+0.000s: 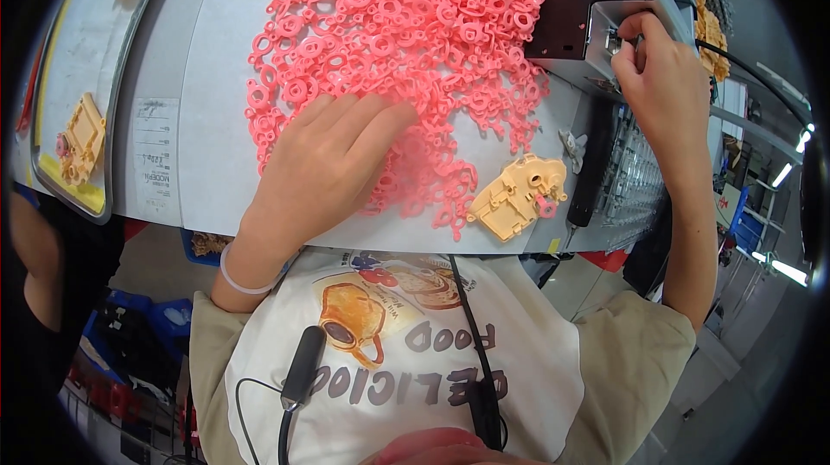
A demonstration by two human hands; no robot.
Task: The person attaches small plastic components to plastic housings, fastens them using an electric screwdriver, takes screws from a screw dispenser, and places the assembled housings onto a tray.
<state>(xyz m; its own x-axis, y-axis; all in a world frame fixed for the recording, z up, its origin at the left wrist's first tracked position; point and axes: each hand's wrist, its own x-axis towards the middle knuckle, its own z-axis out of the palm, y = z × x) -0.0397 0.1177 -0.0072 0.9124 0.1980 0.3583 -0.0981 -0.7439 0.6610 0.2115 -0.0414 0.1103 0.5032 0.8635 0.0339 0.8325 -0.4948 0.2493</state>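
Observation:
My left hand (324, 162) lies over the near left part of a large pile of small pink plastic ring-shaped parts (389, 15). Its fingers reach forward, slightly bent, with the tips hidden among the parts; pink parts beside it look smeared. At the right, my right hand (661, 72) is closed in a pinch at the metal front of a black and silver box (596, 3). What sits between thumb and finger is too hidden to name. Between my hands, near the table edge, rests a cream plastic housing (519, 197) with a pink part on it.
A metal-rimmed tray (121, 76) at left holds cream housings (84, 141). A paper label (157, 158) is stuck on the table. Right of the near housing lies a black-handled tool (592, 162) beside clear plastic packaging (631, 171). Another person's arm (35, 257) shows at far left.

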